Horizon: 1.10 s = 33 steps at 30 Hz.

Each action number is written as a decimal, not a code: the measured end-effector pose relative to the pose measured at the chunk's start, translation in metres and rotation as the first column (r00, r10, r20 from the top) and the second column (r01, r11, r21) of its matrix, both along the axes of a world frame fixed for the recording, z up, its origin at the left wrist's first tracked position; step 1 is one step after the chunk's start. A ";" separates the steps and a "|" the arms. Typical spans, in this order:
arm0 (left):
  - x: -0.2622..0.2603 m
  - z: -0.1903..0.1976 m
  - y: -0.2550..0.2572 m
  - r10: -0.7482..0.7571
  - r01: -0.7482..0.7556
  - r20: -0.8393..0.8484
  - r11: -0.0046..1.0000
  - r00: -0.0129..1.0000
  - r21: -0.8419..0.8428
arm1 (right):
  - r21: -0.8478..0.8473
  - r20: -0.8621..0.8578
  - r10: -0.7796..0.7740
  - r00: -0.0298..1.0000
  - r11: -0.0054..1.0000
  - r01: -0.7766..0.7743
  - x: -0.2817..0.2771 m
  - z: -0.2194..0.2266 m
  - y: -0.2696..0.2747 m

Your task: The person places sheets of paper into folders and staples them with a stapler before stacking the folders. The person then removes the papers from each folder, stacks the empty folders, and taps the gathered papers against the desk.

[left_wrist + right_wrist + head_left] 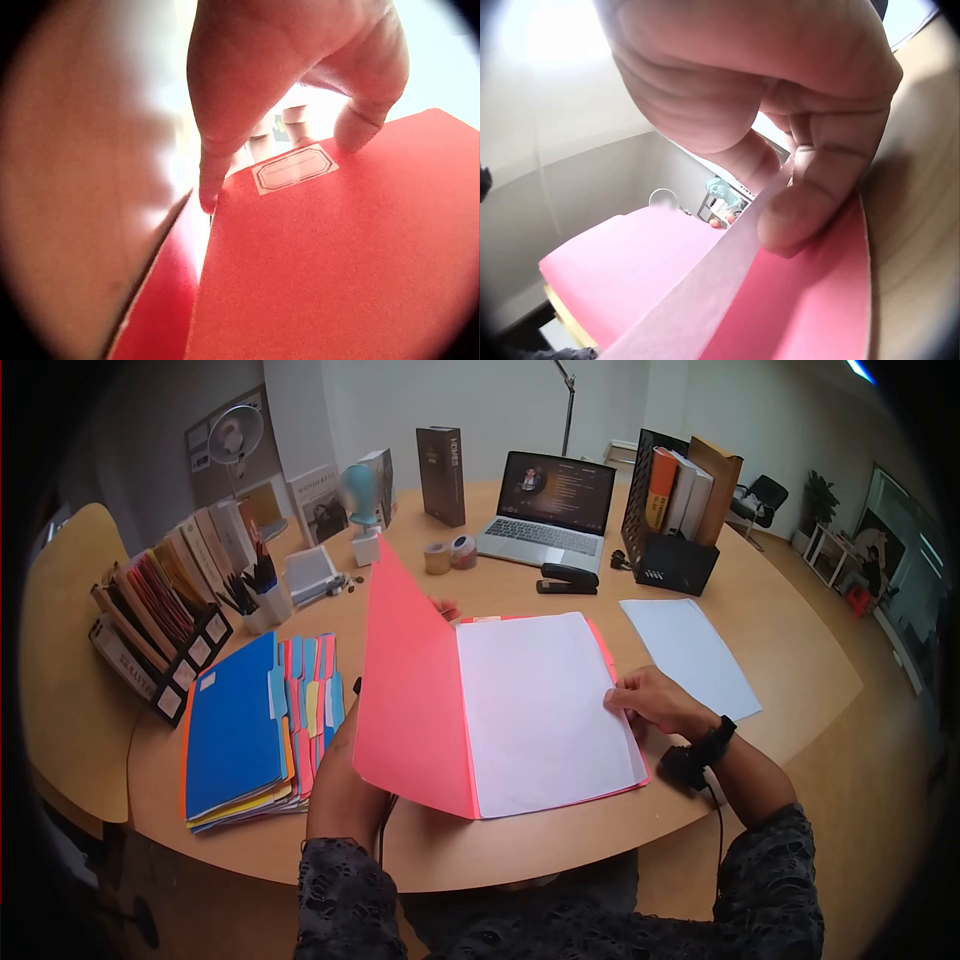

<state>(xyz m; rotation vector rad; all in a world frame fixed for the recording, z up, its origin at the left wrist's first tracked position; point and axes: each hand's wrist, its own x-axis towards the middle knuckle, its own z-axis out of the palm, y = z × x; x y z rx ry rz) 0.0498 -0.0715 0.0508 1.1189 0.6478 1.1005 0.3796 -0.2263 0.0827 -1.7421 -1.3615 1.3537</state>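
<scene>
A pink file folder [415,700] lies spread open before me, its left cover raised at a slant. White paper [550,710] rests on its right side. My left hand [300,52] pinches the folder's edge beside a small printed label [296,169]; in the head view the cover hides most of this hand, and only some fingers [445,607] show past it. With thumb and fingers my right hand [655,700] pinches the paper's right edge. In the right wrist view that paper [705,292] is lifted a little off the pink folder beneath.
Left of the folder lies a stack of coloured folders [235,730] with tabs. Another white sheet [690,655] lies to the right. Farther back stand a black stapler [568,579], a laptop [545,510], tape rolls [450,555], a pen holder [265,600] and book racks [680,565].
</scene>
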 end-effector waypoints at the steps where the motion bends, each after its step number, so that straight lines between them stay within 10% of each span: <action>1: 0.004 -0.002 -0.003 0.001 -0.001 0.002 1.000 1.000 -0.004 | -0.002 0.000 0.001 1.000 1.000 -0.001 0.001 -0.001 0.001; 9: 0.005 -0.009 0.009 -0.033 0.054 0.204 0.993 0.978 -0.102 | 0.043 0.202 0.095 0.975 0.993 -0.105 0.017 -0.012 0.010; 11: 0.007 -0.001 0.006 0.028 -0.027 -0.050 0.999 0.998 0.020 | 0.036 0.205 0.093 0.974 0.994 -0.102 0.015 -0.010 0.010; 15: 0.012 0.002 0.004 0.033 -0.020 0.112 0.993 0.993 -0.113 | 0.026 0.206 0.075 0.976 0.996 -0.082 0.011 -0.004 0.008; 21: 0.020 -0.020 0.018 0.187 -0.155 -0.171 0.970 0.967 0.186 | 0.036 0.177 0.119 0.977 0.991 -0.127 0.009 -0.001 0.006; 33: 0.018 -0.011 0.016 0.093 -0.095 -0.019 0.989 0.995 -0.110 | 0.047 0.159 0.164 0.974 0.984 -0.174 0.017 -0.009 0.010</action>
